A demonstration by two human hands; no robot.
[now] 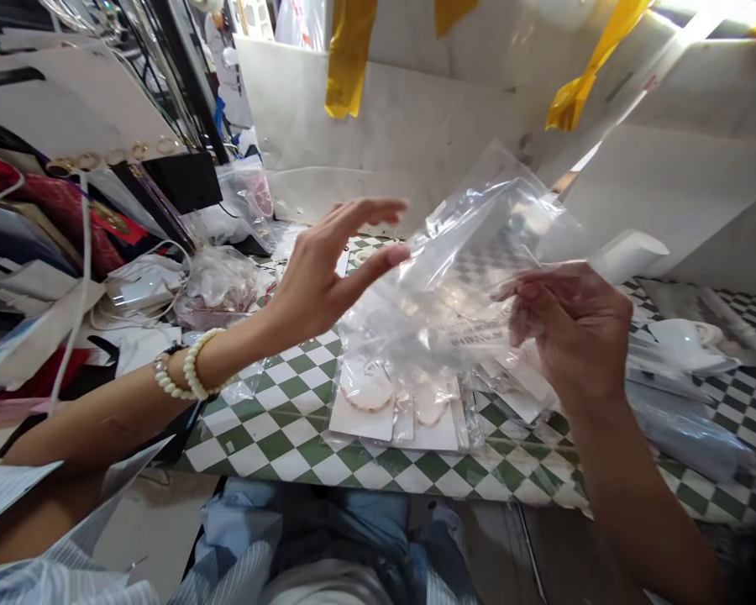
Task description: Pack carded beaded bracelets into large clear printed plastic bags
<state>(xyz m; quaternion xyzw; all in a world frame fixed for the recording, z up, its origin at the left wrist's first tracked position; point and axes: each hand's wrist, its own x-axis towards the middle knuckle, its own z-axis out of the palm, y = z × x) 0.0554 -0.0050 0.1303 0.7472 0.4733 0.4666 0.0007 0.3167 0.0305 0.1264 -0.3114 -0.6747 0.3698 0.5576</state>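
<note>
fingers of right hand (573, 328) pinching one clear bag (479, 252), left hand (318, 277) splayed open, two jewellery cards (365, 407) below

bag (472, 260): centre of the frame, above the bench (277, 420), its right side pinched in the right hand (573, 328)
left hand (328, 269): just left of the bag, fingers spread toward it
cards (403, 407): on the bench, under the bag, lower centre
pouches (217, 281): on the bench, left of the left hand
wall (416, 126): behind the bench, top centre
</note>
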